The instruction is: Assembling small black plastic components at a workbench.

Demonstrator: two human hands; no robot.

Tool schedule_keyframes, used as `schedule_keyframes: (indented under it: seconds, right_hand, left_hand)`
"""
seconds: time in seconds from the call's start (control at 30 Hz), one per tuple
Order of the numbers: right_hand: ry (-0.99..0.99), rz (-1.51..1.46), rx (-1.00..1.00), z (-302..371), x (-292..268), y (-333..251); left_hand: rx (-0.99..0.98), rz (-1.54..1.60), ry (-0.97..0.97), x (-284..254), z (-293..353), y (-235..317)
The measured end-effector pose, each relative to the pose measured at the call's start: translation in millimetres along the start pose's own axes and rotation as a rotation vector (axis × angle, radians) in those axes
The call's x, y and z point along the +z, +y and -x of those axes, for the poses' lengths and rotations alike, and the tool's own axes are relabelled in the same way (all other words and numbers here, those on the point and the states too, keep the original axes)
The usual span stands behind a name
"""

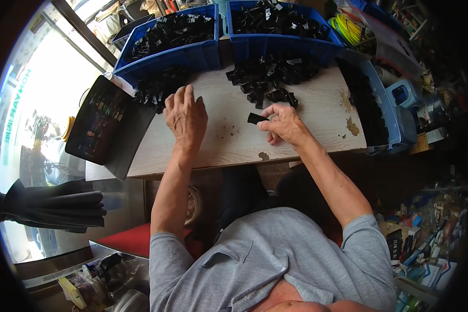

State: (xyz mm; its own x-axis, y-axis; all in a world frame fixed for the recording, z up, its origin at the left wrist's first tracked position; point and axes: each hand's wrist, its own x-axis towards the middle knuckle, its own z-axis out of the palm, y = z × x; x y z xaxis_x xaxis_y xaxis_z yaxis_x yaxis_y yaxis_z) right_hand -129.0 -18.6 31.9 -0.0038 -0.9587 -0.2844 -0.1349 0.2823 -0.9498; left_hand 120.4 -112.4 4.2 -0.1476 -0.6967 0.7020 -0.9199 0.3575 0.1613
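My right hand [286, 126] pinches a small black rectangular part [256, 118] between thumb and fingers, just above the tabletop. Its exact kind is too small to make out. Over the left side of the table is my left hand [186, 118], back up, fingers pointing away from me and slightly bent, with nothing visible in it. Those fingertips are beside a loose pile of small black parts [158, 86]. A second pile of black parts [275, 75] spreads on the table beyond my right hand.
Two blue bins [177, 60] [291, 44] heaped with black parts stand along the far edge. A tablet [101, 122] leans at the left. Right of the worn wooden table [317, 104] sits a lighter blue bin [382, 99]. Clutter [426, 234] fills the lower right.
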Motion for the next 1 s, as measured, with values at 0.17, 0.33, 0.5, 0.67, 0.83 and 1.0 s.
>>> schedule_keyframes:
  seconds: [0.17, 0.33, 0.5, 0.67, 0.83, 1.0]
  right_hand:
    - [0.094, -0.178, 0.077, 16, -46, 6]
    - [0.585, -0.334, 0.008, 18, -129, 19]
    - [0.841, -0.291, 0.002, 20, -144, 20]
    - [0.478, -0.2, 0.024, 15, -98, 14]
    - [0.327, -0.074, 0.058, 8, -64, 5]
    - [0.274, 0.059, 0.068, -3, -43, 1]
  left_hand:
    - [-0.064, -0.24, -0.256, 19, -4, -41]
    - [0.09, 0.044, -0.17, 30, 5, -43]
    - [0.017, 0.01, 0.012, 30, -6, -41]
    - [0.02, -0.012, -0.201, 34, -7, -45]
    - [0.027, 0.167, -0.041, 30, -22, -33]
    - [0.183, 0.042, -0.224, 45, -36, -46]
